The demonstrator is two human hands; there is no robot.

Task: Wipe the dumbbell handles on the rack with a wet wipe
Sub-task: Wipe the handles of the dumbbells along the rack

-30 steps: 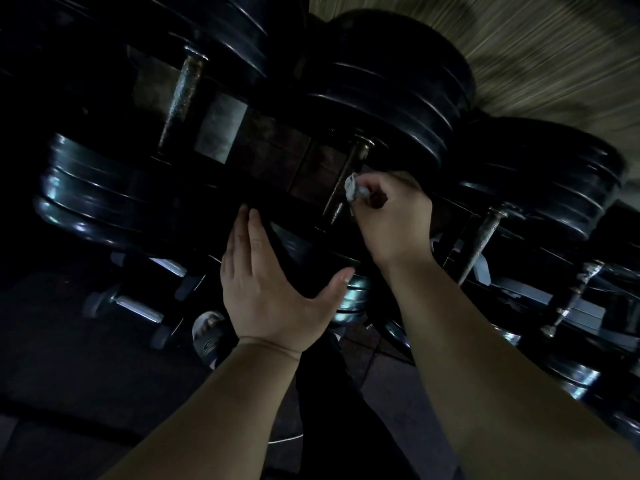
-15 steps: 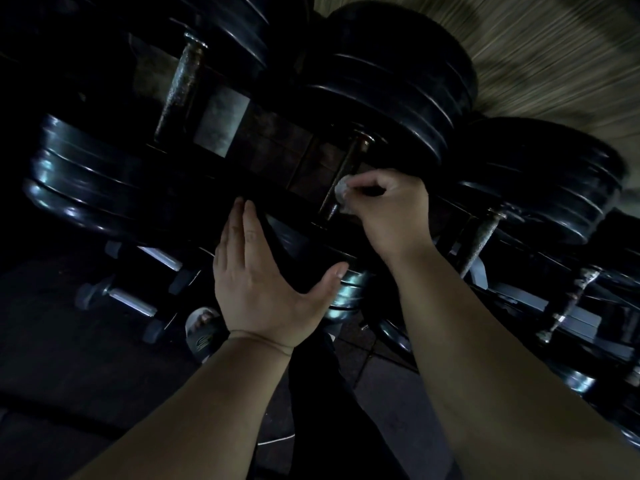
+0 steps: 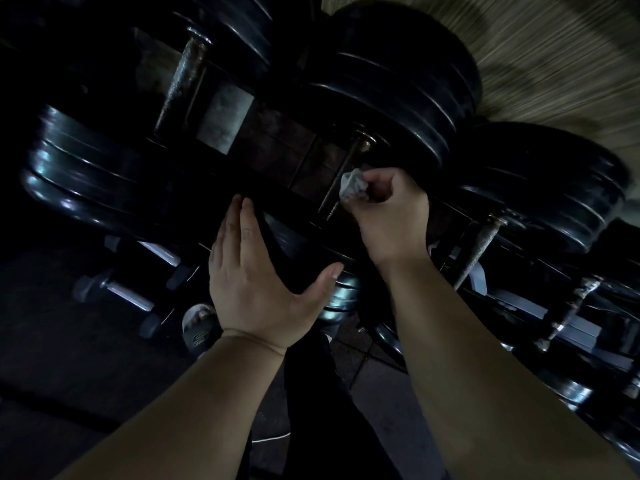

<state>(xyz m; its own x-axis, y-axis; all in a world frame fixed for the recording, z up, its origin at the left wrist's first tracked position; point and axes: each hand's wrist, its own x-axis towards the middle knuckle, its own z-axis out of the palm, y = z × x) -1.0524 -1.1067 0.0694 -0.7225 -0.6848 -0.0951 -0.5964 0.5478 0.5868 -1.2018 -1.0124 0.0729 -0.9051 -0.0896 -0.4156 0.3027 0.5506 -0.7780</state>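
- The left hand (image 3: 256, 271) is held flat with its back to the camera, fingers straight and close together, thumb spread wide to the right.
- The right hand (image 3: 391, 216) is curled, its fingertips pinching a crumpled wet wipe (image 3: 350, 186).
- Both bare forearms reach forward from the lower edge, the right one farther out.

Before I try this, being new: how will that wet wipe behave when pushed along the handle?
Probably floppy: the wet wipe sits crumpled in the right hand. Likely light, since a pinch alone holds it. It may drag on the handle, which looks rough.
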